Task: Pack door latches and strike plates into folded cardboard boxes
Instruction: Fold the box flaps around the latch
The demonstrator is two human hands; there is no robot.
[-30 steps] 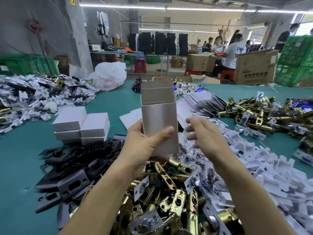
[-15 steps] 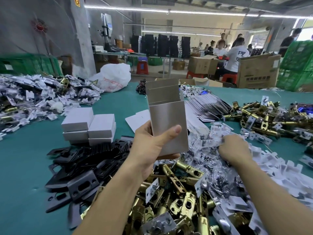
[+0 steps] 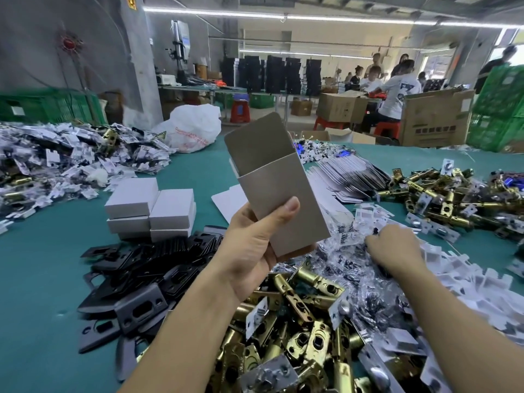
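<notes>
My left hand [image 3: 253, 252] holds a grey folded cardboard box [image 3: 279, 188] upright above the table, tilted left, its top flap open and thumb across its front. My right hand [image 3: 394, 251] is down in a pile of small clear plastic bags [image 3: 347, 269], its fingers curled onto one of them. Brass door latches [image 3: 297, 321] lie heaped below both hands. Black strike plates [image 3: 141, 268] are piled to the left of my left forearm.
Closed white boxes [image 3: 153, 208] stand stacked behind the strike plates on the green table [image 3: 42, 251]. Flat box blanks [image 3: 348, 171], a second latch pile [image 3: 453, 194] and white card inserts [image 3: 459, 268] fill the right side. Bagged parts [image 3: 56, 160] cover the far left.
My right hand left the box and dropped right into the pile of plastic bags. My left hand kept the box and tilted it left, its flap swinging open.
</notes>
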